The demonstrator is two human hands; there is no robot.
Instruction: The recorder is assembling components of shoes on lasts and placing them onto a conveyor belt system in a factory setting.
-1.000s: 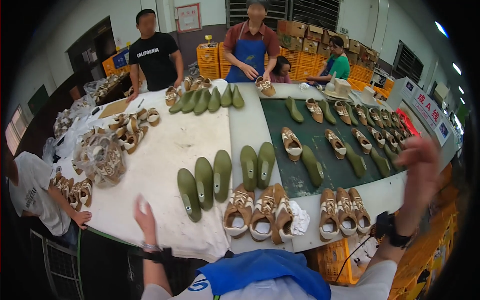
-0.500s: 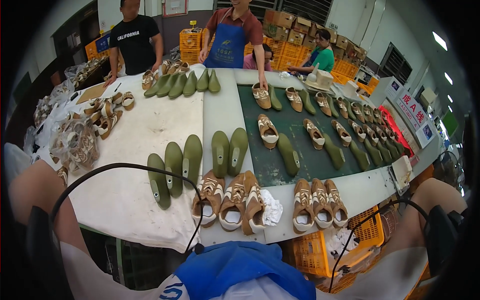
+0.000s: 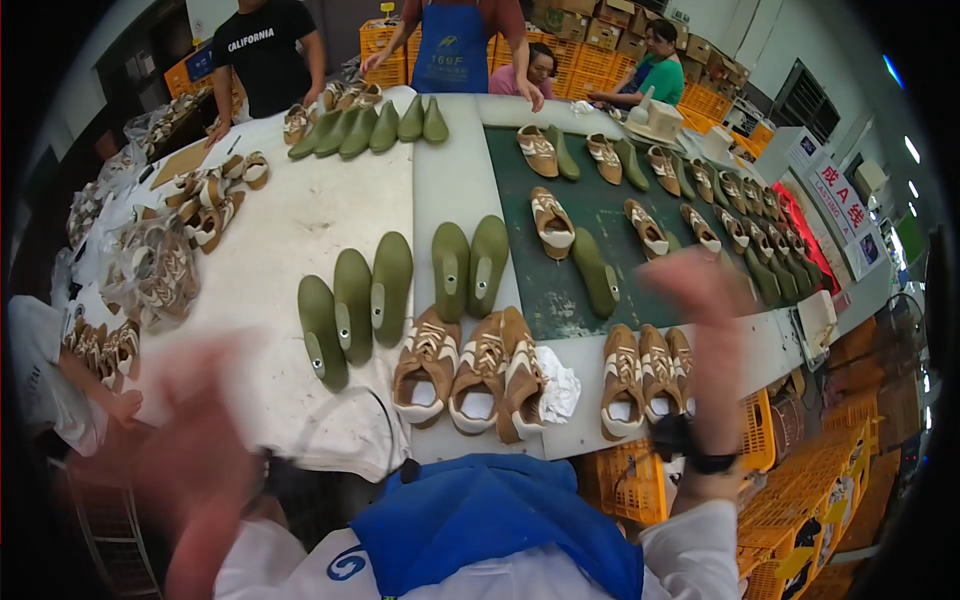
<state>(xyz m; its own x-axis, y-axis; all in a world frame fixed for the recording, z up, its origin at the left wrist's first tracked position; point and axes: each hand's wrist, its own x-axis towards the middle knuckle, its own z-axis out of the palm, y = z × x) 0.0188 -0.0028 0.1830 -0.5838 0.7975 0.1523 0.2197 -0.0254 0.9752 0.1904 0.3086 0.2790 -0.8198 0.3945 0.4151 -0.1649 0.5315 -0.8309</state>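
My left hand (image 3: 205, 395), smeared by motion, is over the left front of the white cloth (image 3: 270, 210). My right hand (image 3: 705, 290), also blurred, is above the right part of the table, close to a brown sneaker (image 3: 646, 230) on the green belt. Neither hand's fingers show clearly. Between them stand three green shoe lasts (image 3: 353, 305) on the cloth and a pair of lasts (image 3: 470, 268) to their right. Three brown and white sneakers (image 3: 478, 375) sit in front of that pair, beside crumpled white paper (image 3: 558, 385). Three more sneakers (image 3: 640, 375) lie near my right wrist.
Sneakers and lasts run in rows along the green belt (image 3: 530, 290). Bagged sneakers (image 3: 155, 262) lie at the left, near a co-worker's hand (image 3: 125, 405). A co-worker in a blue apron (image 3: 450, 50) stands across the table. Orange crates (image 3: 632, 482) are below at the right.
Both my hands have come inward from the sides over the table. The apron-wearing co-worker's hand has left a sneaker on the belt. A white-sleeved person now shows at the left.
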